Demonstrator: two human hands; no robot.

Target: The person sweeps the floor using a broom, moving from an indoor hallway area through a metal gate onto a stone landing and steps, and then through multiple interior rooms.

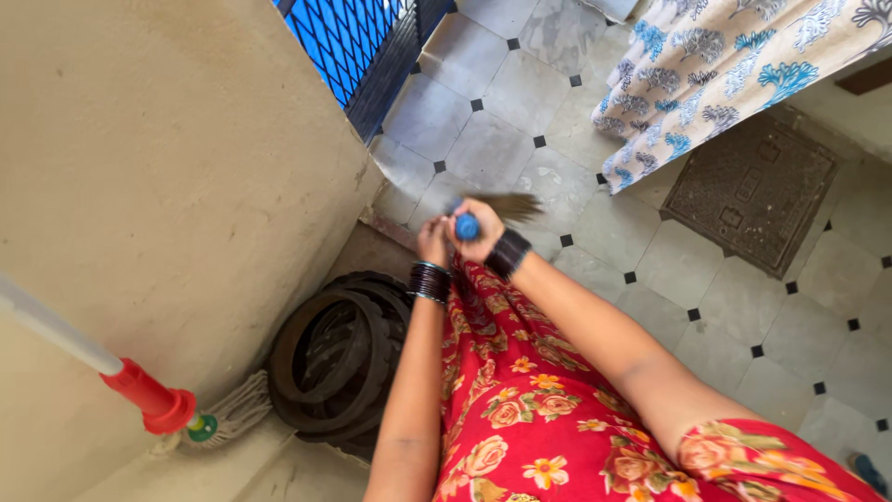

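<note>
Broom (497,208) in both hands: we see its blue handle end pointing up at the camera and its brown bristles blurred just to the right, over the grey tiled floor (595,242). The right hand (483,231) is wrapped around the handle just below the blue tip, fingers curled shut on it. The left hand (431,242) sits just beside it, touching the handle lower down; we cannot tell how tightly it grips. Both wrists wear dark bangles (429,282). Near us is the person's red floral dress (530,400). To the left, a stack of black tyres (339,358) leans by the beige wall (167,167), with a mop (158,404) just left of it. Far off stands a blue grille door (348,37); far right hangs a printed cloth (706,74) near a dark floor hatch (753,191).
</note>
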